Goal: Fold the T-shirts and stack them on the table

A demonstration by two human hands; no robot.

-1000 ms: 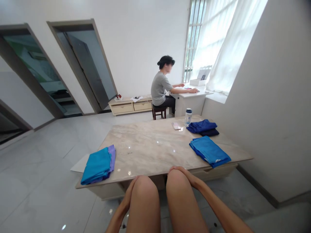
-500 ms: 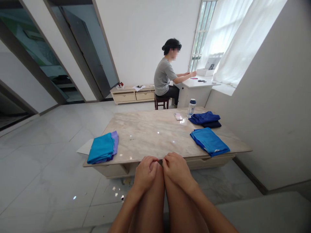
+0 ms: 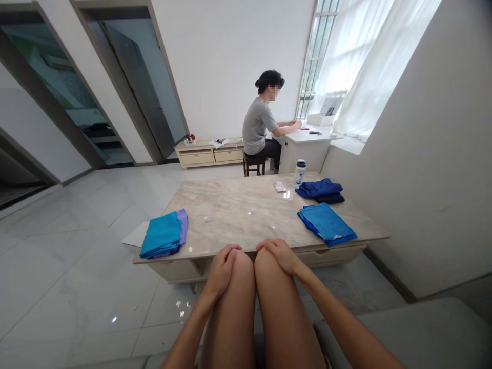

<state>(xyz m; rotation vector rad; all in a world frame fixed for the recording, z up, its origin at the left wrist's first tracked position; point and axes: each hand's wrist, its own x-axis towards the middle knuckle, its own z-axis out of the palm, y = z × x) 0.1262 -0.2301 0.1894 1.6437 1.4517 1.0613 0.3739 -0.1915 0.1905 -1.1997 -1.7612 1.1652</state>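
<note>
My left hand (image 3: 221,270) rests on the outer side of my left knee (image 3: 242,266), its fingers laid over the top and holding nothing. On my right knee (image 3: 266,260) lies my right hand (image 3: 282,254), open, with fingers draped across the kneecap. Just beyond both knees is the near edge of a marble-topped coffee table (image 3: 230,210). A folded teal cloth (image 3: 161,233) with purple cloth (image 3: 183,225) under it lies at the table's left end. At the right lies a folded blue cloth (image 3: 326,223), with a dark blue cloth (image 3: 320,188) behind it.
A clear bottle with a blue cap (image 3: 300,174) stands at the table's far right, beside a pink phone-like object (image 3: 280,186). Beyond, another person (image 3: 258,123) sits on a stool (image 3: 253,163) at a white desk (image 3: 307,148). A low cabinet (image 3: 207,155) lines the back wall.
My knees and hands have spread slightly apart, and both hands sit farther toward the outer sides of the knees. The view has shifted a little. The other person's hands have drawn back slightly.
</note>
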